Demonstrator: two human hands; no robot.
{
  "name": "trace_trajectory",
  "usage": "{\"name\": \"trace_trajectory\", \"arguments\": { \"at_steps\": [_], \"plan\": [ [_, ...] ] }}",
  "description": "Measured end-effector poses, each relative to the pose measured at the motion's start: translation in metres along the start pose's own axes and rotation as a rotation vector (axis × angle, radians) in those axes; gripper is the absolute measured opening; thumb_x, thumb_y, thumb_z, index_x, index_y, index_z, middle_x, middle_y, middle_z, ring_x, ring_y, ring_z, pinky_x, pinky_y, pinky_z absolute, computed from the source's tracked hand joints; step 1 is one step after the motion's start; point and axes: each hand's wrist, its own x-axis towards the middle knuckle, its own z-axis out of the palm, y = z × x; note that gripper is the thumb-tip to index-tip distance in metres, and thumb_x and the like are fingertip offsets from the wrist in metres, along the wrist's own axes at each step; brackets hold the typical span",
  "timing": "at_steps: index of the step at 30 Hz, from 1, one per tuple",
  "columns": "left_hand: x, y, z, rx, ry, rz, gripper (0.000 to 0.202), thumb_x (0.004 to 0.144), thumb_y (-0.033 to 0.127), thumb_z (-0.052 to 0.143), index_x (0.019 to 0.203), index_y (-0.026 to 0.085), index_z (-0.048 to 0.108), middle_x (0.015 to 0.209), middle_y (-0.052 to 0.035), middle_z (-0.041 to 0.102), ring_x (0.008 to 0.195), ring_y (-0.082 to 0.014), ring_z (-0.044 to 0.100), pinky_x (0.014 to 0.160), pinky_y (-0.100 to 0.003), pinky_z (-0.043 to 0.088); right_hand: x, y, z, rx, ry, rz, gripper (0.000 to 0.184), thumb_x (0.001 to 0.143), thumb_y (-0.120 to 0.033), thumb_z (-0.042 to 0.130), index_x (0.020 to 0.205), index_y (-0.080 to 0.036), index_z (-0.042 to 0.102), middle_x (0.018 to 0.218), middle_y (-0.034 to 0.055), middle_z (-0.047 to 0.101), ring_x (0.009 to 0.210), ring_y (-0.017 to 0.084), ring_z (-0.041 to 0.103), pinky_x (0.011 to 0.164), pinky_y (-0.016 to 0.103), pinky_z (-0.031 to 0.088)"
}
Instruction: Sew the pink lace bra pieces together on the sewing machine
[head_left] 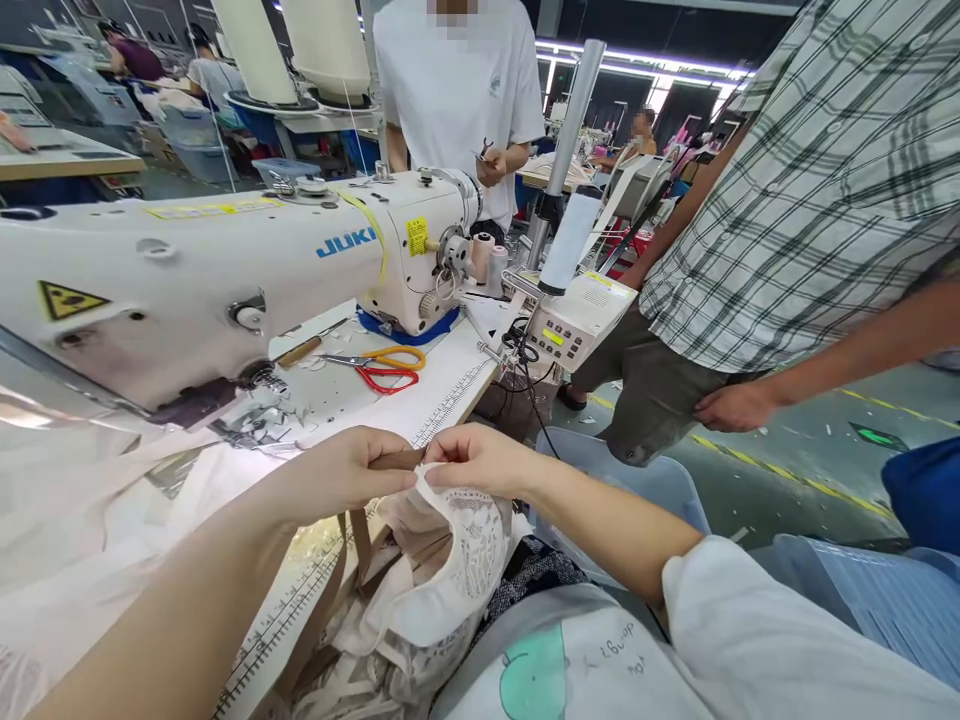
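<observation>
My left hand (346, 472) and my right hand (476, 460) meet at the front edge of the sewing table (442, 385). Both are closed in a pinch on a brown strap (397, 460) that runs between them. The strap lies along the edge of a cream lace garment (457, 555), which bunches in my lap below the hands. More brown strap hangs down under the left hand. The white JUKI sewing machine (225, 270) stands behind and to the left, apart from both hands.
Orange and red scissors (386, 368) and a wooden-handled tool (300, 350) lie on the table by the machine. A control box (577, 320) hangs at the table's right end. One person in a plaid shirt (795, 200) stands close on the right, another in white (457, 90) behind the machine.
</observation>
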Motion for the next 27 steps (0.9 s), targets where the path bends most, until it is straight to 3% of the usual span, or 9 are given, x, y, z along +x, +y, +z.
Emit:
{"name": "trace_trajectory", "arguments": {
  "at_steps": [10, 15, 22, 24, 27],
  "plan": [
    [0.006, -0.003, 0.002, 0.004, 0.027, -0.017, 0.037, 0.058, 0.048, 0.066, 0.053, 0.020, 0.042, 0.051, 0.0062, 0.026, 0.047, -0.0085, 0.022, 0.044, -0.021, 0.016, 0.003, 0.002, -0.002, -0.045, 0.016, 0.018, 0.009, 0.066, -0.018, 0.064, 0.063, -0.014, 0.057, 0.051, -0.0080, 0.048, 0.049, 0.005, 0.036, 0.050, 0.020, 0.028],
    [0.005, -0.003, 0.003, -0.008, 0.005, -0.018, 0.036, 0.059, 0.049, 0.066, 0.054, 0.019, 0.046, 0.051, 0.0053, 0.028, 0.049, -0.0093, 0.024, 0.044, -0.022, 0.017, -0.001, -0.002, -0.003, -0.092, -0.017, 0.050, 0.010, 0.076, -0.015, 0.056, 0.066, -0.014, 0.055, 0.051, -0.0084, 0.042, 0.048, 0.006, 0.034, 0.050, 0.020, 0.028],
    [0.006, -0.005, 0.000, -0.036, 0.016, -0.041, 0.036, 0.057, 0.050, 0.068, 0.055, 0.019, 0.050, 0.052, 0.0048, 0.031, 0.047, -0.0093, 0.027, 0.042, -0.021, 0.021, -0.004, -0.002, -0.004, -0.469, 0.086, -0.171, 0.014, 0.081, -0.017, 0.058, 0.068, -0.014, 0.054, 0.064, -0.0043, 0.051, 0.063, 0.009, 0.044, 0.061, 0.022, 0.035],
    [0.006, -0.005, -0.002, -0.025, 0.018, -0.016, 0.036, 0.057, 0.048, 0.068, 0.053, 0.018, 0.049, 0.052, 0.0048, 0.031, 0.048, -0.0087, 0.026, 0.043, -0.021, 0.020, -0.007, -0.003, -0.005, -0.541, 0.111, -0.212, 0.009, 0.080, -0.020, 0.063, 0.078, -0.014, 0.057, 0.067, -0.0043, 0.052, 0.064, 0.010, 0.046, 0.062, 0.022, 0.036],
    [0.004, -0.006, -0.003, 0.029, -0.018, 0.034, 0.031, 0.061, 0.044, 0.066, 0.052, 0.018, 0.051, 0.053, 0.0029, 0.035, 0.049, -0.0102, 0.031, 0.044, -0.021, 0.024, -0.010, -0.004, -0.007, -0.638, 0.174, -0.266, 0.044, 0.070, -0.023, 0.076, 0.109, -0.015, 0.057, 0.092, 0.0016, 0.058, 0.070, 0.010, 0.049, 0.063, 0.022, 0.039]
  ]
}}
